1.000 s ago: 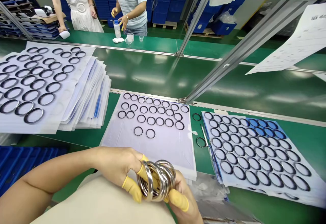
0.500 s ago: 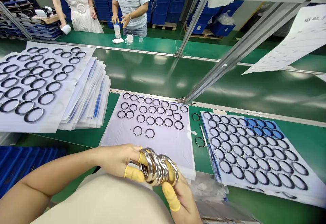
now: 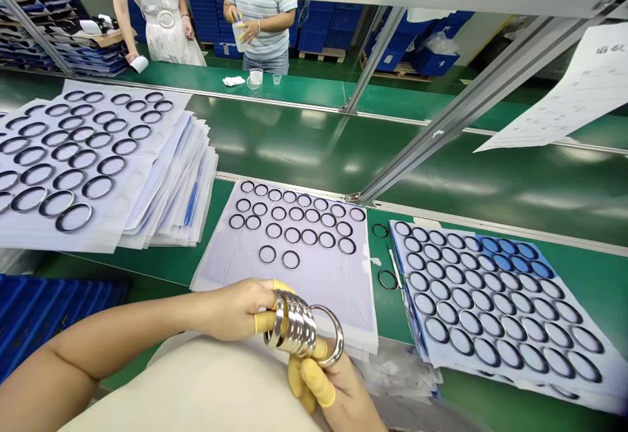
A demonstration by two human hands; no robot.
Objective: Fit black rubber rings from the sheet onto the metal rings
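While two hands work above the near edge of the desk [image 3: 210, 222], the left grip [image 3: 230, 311] and the right grip [image 3: 324, 386] pinch one bunch of metal rings [image 3: 294, 324] between them. Five or so rings sit pressed face to face and one more fans out to the right, though the exact count is hard to tell. Yellow finger cots [image 3: 316, 379] cover at least two fingers on each hand. The bunch hangs just over the near edge of the middle sheet [image 3: 318, 288], which carries 24 dark rings: three long rows and a short row of two. Two more dark rings [image 3: 380, 230] lie loose on the green desk, in the narrow strip right of that sheet, with a thin white stick [image 3: 394, 265] just beside the lower one. A full sheet of rings [image 3: 596, 396] sits right of the strip, and a tall stack of sheets [image 3: 161, 203] sits left, well apart from the hands. Across the far desk stand two people [image 3: 260, 26].
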